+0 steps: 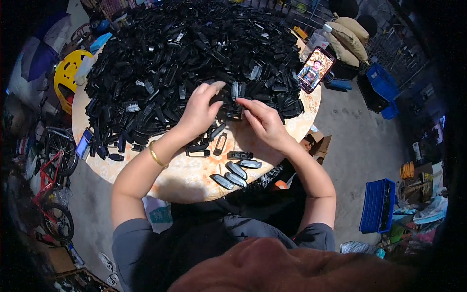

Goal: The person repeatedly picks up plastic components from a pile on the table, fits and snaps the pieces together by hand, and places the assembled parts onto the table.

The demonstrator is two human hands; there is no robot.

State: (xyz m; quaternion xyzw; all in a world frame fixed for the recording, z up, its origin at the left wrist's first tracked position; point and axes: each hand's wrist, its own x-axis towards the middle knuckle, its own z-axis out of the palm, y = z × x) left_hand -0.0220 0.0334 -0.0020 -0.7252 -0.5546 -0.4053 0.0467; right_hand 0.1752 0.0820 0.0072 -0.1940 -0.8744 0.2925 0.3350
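Note:
A big heap of small black plastic parts [160,53] covers most of a round table. My left hand [202,108] is over the heap's near edge, fingers curved forward and thumb apart from them, with nothing visible in it. Facing it, my right hand [265,121] stretches its index finger toward a grey-and-black oblong part [236,90]; the thumb is apart below, and whether the fingertip touches the part is unclear. Between my forearms lie a black open frame [220,144], a black housing [240,155] and several oblong pieces with grey faces [236,170].
The round table [194,187] has a pale floral top. A phone showing a person [316,69] stands at its right edge; another phone-like device [84,143] is at the left edge. Around it are a red bicycle [48,180], a blue crate [378,206] and cushions [346,41].

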